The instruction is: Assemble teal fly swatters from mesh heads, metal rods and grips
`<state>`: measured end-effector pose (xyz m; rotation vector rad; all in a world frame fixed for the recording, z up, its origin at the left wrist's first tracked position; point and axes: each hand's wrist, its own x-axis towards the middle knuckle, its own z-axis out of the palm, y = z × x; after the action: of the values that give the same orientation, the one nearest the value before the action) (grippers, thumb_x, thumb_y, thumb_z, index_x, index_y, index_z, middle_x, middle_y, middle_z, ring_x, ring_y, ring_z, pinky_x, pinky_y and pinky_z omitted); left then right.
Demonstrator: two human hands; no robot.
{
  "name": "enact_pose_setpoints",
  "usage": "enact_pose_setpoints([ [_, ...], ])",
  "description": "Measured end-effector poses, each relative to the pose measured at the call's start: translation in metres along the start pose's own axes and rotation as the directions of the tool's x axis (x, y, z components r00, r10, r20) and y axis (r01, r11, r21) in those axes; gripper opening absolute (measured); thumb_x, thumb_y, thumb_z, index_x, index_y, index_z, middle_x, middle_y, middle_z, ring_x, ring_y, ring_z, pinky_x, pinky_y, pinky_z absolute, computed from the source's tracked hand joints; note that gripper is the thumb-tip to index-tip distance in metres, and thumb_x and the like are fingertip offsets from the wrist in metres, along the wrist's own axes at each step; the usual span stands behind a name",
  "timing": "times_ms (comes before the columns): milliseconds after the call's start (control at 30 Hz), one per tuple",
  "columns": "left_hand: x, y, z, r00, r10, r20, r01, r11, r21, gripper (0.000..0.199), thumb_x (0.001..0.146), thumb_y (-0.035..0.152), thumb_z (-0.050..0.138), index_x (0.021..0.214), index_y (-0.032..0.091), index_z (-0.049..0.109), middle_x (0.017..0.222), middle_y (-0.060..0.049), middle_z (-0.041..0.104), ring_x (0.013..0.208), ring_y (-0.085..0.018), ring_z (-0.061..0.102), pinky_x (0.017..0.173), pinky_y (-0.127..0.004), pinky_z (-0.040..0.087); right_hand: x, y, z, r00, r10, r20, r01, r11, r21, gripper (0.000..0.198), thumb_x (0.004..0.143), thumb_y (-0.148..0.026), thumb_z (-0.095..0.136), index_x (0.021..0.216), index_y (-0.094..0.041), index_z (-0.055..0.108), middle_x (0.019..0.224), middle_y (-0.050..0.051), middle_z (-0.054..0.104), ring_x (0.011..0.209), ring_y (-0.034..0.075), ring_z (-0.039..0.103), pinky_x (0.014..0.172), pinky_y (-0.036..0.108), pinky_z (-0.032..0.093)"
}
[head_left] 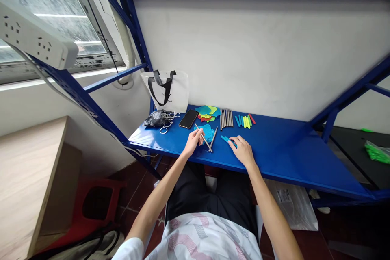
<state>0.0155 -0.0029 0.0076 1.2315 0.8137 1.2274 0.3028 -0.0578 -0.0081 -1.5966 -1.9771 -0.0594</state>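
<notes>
My left hand [193, 141] holds a thin metal rod [206, 143], pinched between thumb and fingers near its upper end. The grip leaves most of the length free, presumably so the rod can be angled without the palm in the way. Its lower end slants down to just beside the foot of a second metal rod [214, 137] lying on the counter [289, 142]; whether the two touch, I cannot tell. Blue textured pieces [207, 131] lie beyond my left hand, partly hidden by it.

My right hand [243, 151] is lowered over short blue sticks [224, 138], thumb and fingers curved at their near ends. Contact seems likely; whether I pinch one or merely rest on it cannot be determined.

At the back, a row of metal rods [226, 120] lies side by side, an arrangement that probably makes single pieces easy to pick out. To its right, blue sticks [239, 120], yellow sticks [246, 122], a green stick [250, 120] and a red stick [252, 118] appear grouped by colour. To its left is an overlapping pile of coloured pieces [204, 110], then a phone [188, 118]. A black plastic bag [156, 118] with white rings [163, 130] sits in front of a white tote bag [180, 89], apparently kept to the side to leave working room.
</notes>
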Motion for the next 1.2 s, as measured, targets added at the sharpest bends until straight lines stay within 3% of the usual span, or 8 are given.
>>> enact_pose_setpoints([
  [433,0.0,-0.001,0.0,1.0,0.001,0.001,-0.001,1.0,0.002,0.056,0.097,0.074,0.069,0.085,0.019,0.068,0.055,0.003,0.056,0.049,-0.013,0.052,0.052,-0.024,0.044,0.0,-0.002,-0.005,1.0,-0.02,0.021,0.016,0.981,0.191,0.047,0.115,-0.062,0.042,0.115,-0.026,0.073,0.11,0.011,0.078,0.098,0.03,0.077,0.078,0.04,0.063],
  [700,0.0,-0.001,-0.001,1.0,-0.003,-0.016,0.003,1.0,-0.004,0.058,0.098,0.076,0.067,0.087,0.019,0.067,0.056,0.003,0.056,0.05,-0.013,0.053,0.051,-0.024,0.043,0.0,-0.012,-0.01,0.994,-0.109,-0.023,0.111,0.982,0.153,0.046,0.117,-0.045,0.038,0.144,-0.029,0.071,0.123,0.012,0.077,0.114,0.031,0.072,0.094,0.044,0.063],
  [1000,0.001,-0.001,-0.001,0.999,-0.003,-0.049,0.0,0.998,-0.068,0.06,0.098,0.077,0.066,0.088,0.018,0.068,0.057,0.0,0.06,0.048,-0.012,0.053,0.048,-0.024,0.042,-0.005,-0.031,-0.004,0.98,-0.186,0.065,0.175,0.973,0.147,0.056,0.117,-0.027,0.026,0.164,-0.031,0.058,0.109,0.01,0.071,0.097,0.026,0.071,0.079,0.035,0.059],
  [1200,0.002,-0.003,-0.002,0.999,-0.001,-0.04,-0.003,0.997,-0.081,0.058,0.099,0.075,0.066,0.09,0.018,0.068,0.06,-0.001,0.063,0.049,-0.013,0.054,0.05,-0.024,0.042,-0.007,-0.042,-0.006,0.969,-0.217,0.118,0.201,0.97,0.133,0.049,0.12,-0.034,0.03,0.156,-0.031,0.063,0.113,0.008,0.073,0.088,0.022,0.073,0.072,0.031,0.056],
])
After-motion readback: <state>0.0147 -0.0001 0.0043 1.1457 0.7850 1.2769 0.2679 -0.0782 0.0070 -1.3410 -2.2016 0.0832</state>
